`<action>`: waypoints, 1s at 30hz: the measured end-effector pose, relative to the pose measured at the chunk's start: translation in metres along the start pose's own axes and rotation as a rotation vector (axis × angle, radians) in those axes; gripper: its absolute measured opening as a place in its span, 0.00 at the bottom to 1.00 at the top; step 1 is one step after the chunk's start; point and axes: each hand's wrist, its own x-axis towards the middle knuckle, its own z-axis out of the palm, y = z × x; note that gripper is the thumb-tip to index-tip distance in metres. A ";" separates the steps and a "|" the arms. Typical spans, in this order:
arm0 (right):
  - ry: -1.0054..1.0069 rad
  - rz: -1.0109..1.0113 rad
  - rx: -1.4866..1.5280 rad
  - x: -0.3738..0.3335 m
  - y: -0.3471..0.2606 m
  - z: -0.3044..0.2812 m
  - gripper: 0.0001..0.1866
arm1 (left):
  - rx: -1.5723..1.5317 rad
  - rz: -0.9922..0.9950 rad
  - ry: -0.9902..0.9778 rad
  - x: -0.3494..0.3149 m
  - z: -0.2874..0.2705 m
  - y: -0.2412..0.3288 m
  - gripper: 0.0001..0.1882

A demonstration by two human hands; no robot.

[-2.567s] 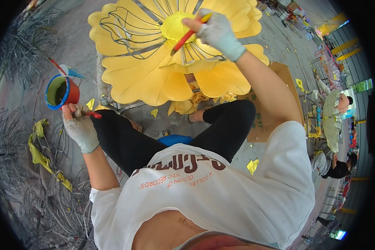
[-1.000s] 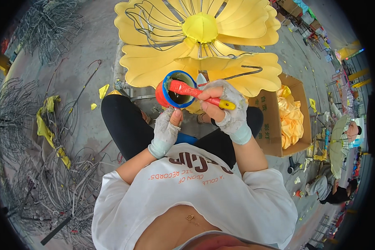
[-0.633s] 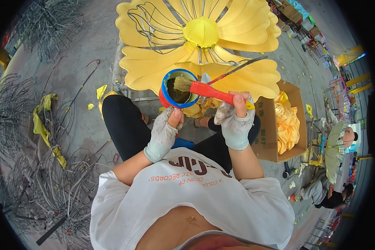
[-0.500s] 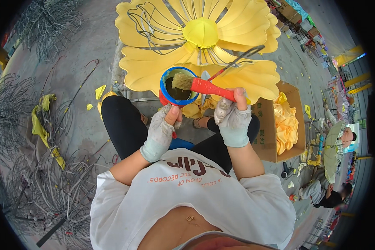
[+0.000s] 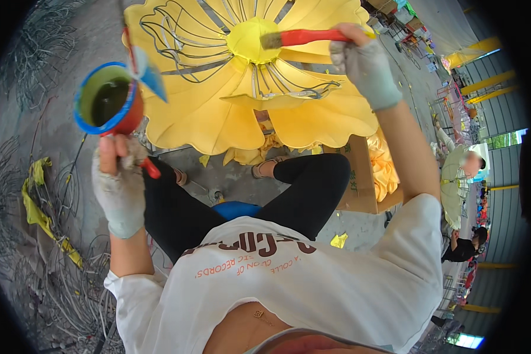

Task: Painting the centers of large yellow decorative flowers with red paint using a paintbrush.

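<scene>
Brush [image 5: 310, 37] moved off red cup [image 5: 131, 118], dark liquid [image 5: 108, 103] inside, carton [image 5: 363, 177] holding yellow fabric [image 5: 382, 168]

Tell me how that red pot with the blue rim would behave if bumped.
The red pot would likely slosh, since it's open-topped with dark liquid inside. It might tip, as the left hand holds it from one side. Its blue rim looks undented, so it's probably fairly stiff.

Left fingers [image 5: 107, 158] curled, right arm [image 5: 414, 154] — outstretched forward
</scene>
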 end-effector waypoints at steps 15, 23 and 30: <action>-0.210 0.664 -0.405 0.154 0.069 -0.039 0.11 | -0.008 0.282 0.453 0.105 -0.180 -0.094 0.13; -0.182 0.781 -0.447 0.173 0.111 -0.050 0.10 | -0.007 0.278 0.519 0.123 -0.190 -0.113 0.13; -0.121 0.467 -0.667 0.212 0.149 -0.077 0.08 | 0.006 0.270 0.546 0.127 -0.191 -0.118 0.13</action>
